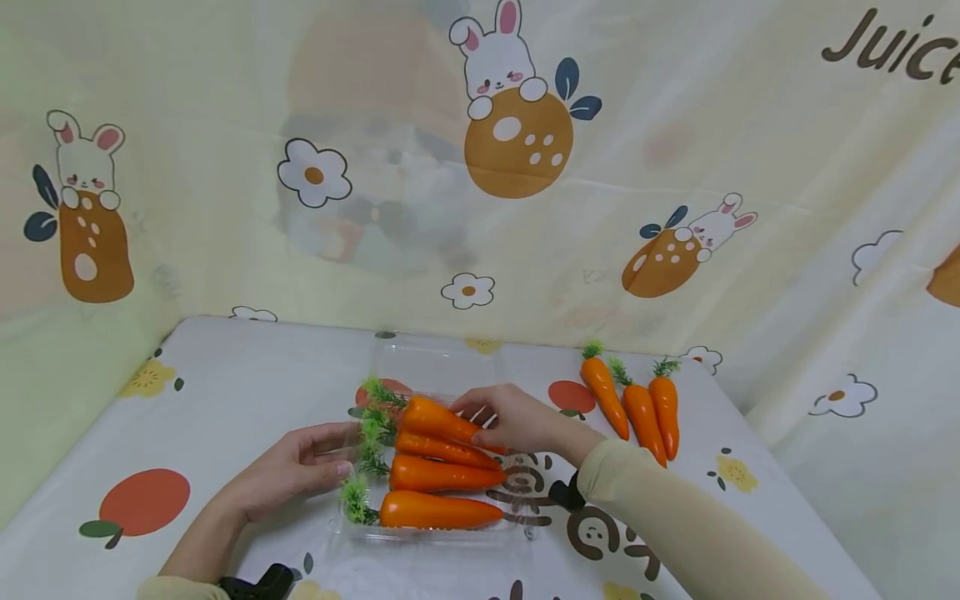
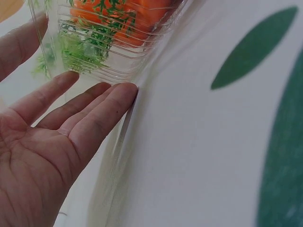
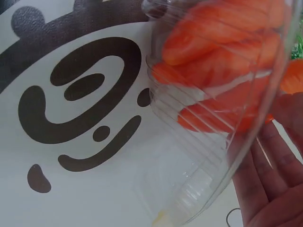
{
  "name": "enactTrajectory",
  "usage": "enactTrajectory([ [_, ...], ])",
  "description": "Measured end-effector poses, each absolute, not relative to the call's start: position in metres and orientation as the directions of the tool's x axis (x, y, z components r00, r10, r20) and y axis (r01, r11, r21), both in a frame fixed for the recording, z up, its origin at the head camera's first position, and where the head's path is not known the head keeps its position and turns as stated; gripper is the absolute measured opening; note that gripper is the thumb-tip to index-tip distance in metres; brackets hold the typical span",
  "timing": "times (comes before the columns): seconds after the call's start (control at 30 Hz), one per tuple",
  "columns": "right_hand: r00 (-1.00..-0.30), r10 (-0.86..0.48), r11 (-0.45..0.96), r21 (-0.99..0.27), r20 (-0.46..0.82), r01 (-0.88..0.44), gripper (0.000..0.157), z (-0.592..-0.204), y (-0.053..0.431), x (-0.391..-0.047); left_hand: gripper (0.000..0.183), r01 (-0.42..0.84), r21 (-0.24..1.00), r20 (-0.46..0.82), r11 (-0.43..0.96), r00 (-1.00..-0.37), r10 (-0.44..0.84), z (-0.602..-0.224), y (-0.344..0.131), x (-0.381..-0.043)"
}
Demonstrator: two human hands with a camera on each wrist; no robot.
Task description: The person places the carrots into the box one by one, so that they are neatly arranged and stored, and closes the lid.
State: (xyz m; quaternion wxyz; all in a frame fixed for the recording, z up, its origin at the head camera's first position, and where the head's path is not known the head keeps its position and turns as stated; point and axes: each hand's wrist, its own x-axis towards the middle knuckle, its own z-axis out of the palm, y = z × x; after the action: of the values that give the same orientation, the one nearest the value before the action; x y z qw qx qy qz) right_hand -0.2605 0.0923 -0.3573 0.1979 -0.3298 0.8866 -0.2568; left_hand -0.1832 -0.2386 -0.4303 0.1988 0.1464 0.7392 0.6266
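Observation:
A clear plastic box (image 1: 427, 536) with ridged walls stands on the table, and several orange carrots (image 1: 450, 472) with green tops lie across it, tips to the right. My left hand (image 1: 292, 467) is at the box's left wall beside the green tops; its fingers are extended around that end in the left wrist view. With my right hand (image 1: 517, 421) I hold the farthest carrot (image 1: 435, 417) near its tip, thumb on the near side and fingers beyond. In the right wrist view the box wall (image 3: 208, 165) partly covers the carrots.
Three more carrots (image 1: 641, 412) lie at the back right of the table. The box's clear lid (image 1: 435, 358) lies open toward the back. A patterned cloth (image 1: 247, 375) covers the table, and a printed curtain (image 1: 390, 250) hangs behind it.

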Motion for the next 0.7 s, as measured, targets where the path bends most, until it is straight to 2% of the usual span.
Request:
enactTrajectory([
  [0.4,-0.741,-0.648,0.730,-0.422,-0.175,-0.539,0.040,-0.3597,0.0901,-0.2570,0.068,-0.016,0.988,-0.088,0.152,-0.870,0.485,-0.4307,-0.2384,-0.1841],
  [0.7,-0.739,-0.646,0.728,-0.446,-0.192,-0.521,0.037,-0.3571,0.0926,-0.2570,0.068,-0.010,0.989,-0.082,0.148,-0.870,0.486,-0.4314,-0.2390,-0.1840],
])
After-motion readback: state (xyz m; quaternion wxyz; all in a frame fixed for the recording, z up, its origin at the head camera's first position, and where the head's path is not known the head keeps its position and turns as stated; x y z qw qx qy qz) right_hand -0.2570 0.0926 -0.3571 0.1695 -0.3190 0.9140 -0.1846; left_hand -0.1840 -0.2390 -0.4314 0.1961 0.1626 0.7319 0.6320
